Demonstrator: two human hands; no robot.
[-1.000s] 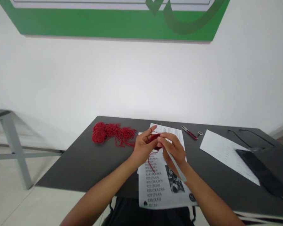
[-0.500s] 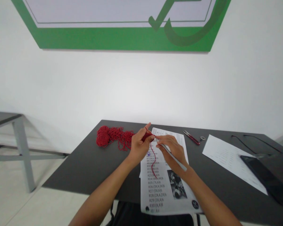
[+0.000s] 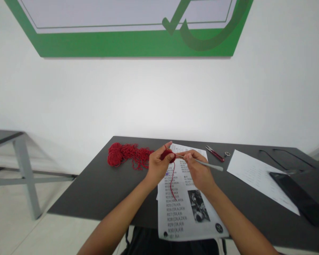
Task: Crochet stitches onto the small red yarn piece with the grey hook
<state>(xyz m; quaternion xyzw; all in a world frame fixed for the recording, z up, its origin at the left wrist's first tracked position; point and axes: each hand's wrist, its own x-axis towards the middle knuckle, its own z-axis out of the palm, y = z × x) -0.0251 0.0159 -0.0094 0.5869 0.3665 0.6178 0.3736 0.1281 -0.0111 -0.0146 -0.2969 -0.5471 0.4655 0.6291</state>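
My left hand (image 3: 159, 161) is closed around a small red crochet piece (image 3: 167, 154), with yarn looped over its raised index finger. Between the thumb and fingers of my right hand (image 3: 198, 170) is a crochet hook (image 3: 208, 164) with a grey handle. Its thin metal tip reaches left to the edge of the red piece. A loose yarn tail (image 3: 172, 182) hangs from the piece over a printed pattern sheet (image 3: 172, 212). To the left lies a red yarn ball (image 3: 115, 154) with a loose, crinkled heap of strands trailing toward my left hand.
On the dark table (image 3: 95, 191), thread snips (image 3: 215, 153) and a small metal ring (image 3: 227, 154) lie beyond my right hand. Farther right are a white paper (image 3: 255, 177), a black phone (image 3: 295, 194) and eyeglasses (image 3: 287, 169). Another table (image 3: 7, 136) stands at the far left.
My right hand has turned, so the hook's handle now points right and lies flatter, where it pointed down toward the wrist before. My left hand still holds the crochet piece.
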